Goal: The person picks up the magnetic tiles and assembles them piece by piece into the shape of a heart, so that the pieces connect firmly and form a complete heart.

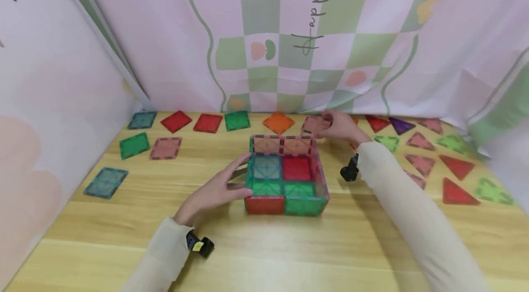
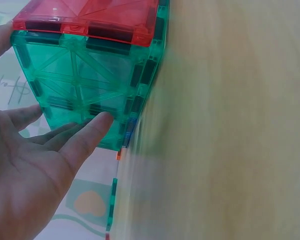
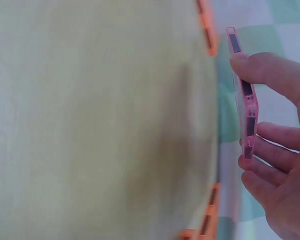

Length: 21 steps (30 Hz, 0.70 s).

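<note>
An open-topped box of translucent magnetic tiles (image 1: 264, 205) stands mid-table, with red and green tiles in front and pink ones at the back and right. Its floor shows blue, red and green squares. My left hand (image 1: 221, 186) is at the box's left side, its fingers spread and fairly straight against the green side wall (image 2: 75, 75). Behind the box's back right corner, my right hand (image 1: 340, 127) pinches a pink square magnetic tile (image 3: 247, 107) between thumb and fingers. In the right wrist view this tile is seen edge-on, above the tabletop.
Loose square tiles lie at the left and back, among them a blue one (image 1: 106, 182), a green one (image 1: 237, 120) and an orange one (image 1: 278, 122). Several triangles, including a red one (image 1: 459, 192), spread over the right side. A printed curtain (image 1: 165, 44) borders the table.
</note>
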{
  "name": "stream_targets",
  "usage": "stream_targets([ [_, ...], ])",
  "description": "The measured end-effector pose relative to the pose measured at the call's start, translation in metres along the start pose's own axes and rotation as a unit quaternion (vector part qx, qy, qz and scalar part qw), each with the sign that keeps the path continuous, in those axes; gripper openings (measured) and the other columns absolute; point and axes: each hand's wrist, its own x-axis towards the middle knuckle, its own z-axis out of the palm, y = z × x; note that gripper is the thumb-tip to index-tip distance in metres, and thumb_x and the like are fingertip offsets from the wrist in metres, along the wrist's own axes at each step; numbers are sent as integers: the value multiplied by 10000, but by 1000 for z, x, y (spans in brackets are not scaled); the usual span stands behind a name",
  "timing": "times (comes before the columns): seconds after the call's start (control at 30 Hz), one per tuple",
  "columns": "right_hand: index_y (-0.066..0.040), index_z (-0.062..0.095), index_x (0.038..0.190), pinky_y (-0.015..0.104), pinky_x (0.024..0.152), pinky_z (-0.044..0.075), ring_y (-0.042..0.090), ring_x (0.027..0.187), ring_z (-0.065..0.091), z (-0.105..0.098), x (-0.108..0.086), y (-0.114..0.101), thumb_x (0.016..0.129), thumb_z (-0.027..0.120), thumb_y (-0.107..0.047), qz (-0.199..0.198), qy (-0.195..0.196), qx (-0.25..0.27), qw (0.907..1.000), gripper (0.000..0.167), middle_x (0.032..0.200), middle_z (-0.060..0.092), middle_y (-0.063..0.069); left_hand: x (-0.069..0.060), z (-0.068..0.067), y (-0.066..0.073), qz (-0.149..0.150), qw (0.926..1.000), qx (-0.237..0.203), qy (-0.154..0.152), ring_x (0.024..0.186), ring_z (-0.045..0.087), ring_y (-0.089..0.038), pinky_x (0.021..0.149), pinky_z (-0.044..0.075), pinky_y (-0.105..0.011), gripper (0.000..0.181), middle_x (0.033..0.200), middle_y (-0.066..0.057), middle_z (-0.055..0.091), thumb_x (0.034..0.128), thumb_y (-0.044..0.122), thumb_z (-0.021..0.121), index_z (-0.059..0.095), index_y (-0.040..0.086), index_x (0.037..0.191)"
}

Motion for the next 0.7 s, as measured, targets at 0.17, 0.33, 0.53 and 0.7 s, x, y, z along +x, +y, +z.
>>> stream_targets([
  [0.17, 27, 347, 1428, 544, 1071, 325, 403, 1302, 393, -11, -15, -16, 773, 771, -259, -47, -109, 335, 9994, 831, 1423, 419, 253, -1, 1, 1, -29, 10000, 41, -12, 1413, 277, -349, 1027, 430, -433, 849, 1598, -118, 101, 919, 219, 639, 67, 191, 1546],
  [0.33, 19, 375, 1413, 539, 1062, 340, 387, 1304, 398, -17, -26, -32, 751, 782, -211, -243, -71, 437, 9987, 810, 1411, 435, 241, -1, 0, 1, 9, 10000, 52, 14, 1414, 279, -344, 1027, 430, -429, 853, 1597, -118, 109, 915, 216, 644, 70, 195, 1546],
  [0.53, 47, 387, 1400, 547, 1056, 341, 400, 1288, 408, -21, -37, -41, 737, 776, -225, -358, 74, 211, 9991, 815, 1397, 447, 246, 0, 0, 1, 52, 10000, 73, -23, 1418, 267, -348, 1029, 428, -433, 848, 1599, -120, 105, 919, 222, 639, 70, 186, 1546],
  [0.7, 25, 387, 1407, 523, 1011, 388, 373, 1255, 442, -26, -43, -40, 761, 770, -260, -106, 187, 381, 9990, 803, 1384, 471, 222, 0, 0, 1, 20, 10000, 70, -41, 1415, 275, -343, 1028, 430, -432, 844, 1601, -112, 98, 920, 222, 637, 71, 205, 1546],
])
